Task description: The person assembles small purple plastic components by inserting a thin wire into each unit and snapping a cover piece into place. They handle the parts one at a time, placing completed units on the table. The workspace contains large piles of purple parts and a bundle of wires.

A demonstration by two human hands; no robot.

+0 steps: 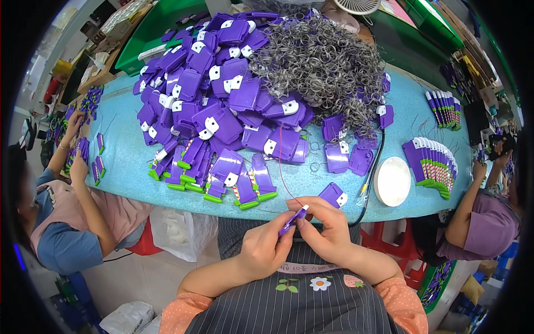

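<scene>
Close to the table's front edge, a small purple plastic piece with a white end point(287, 225) is pinched between my two hands. Fingers of my left hand point(267, 245) close on its lower part. My right hand point(324, 225) grips it near the white end, its fingertips partly hiding the piece. A thin red wire point(282, 172) rises from the fingers and curves over the table. Just beyond my right hand lies a loose purple and white plastic part point(332, 195). Several purple parts with green ends point(222, 186) lie ahead of my left hand.
A large heap of purple and white parts point(222, 83) covers the table's far side, beside a tangled pile of grey wires point(322, 67). To the right are a round white dish point(392, 181), a black cable point(374, 172) and a fanned row of parts point(431, 164). People work at both sides.
</scene>
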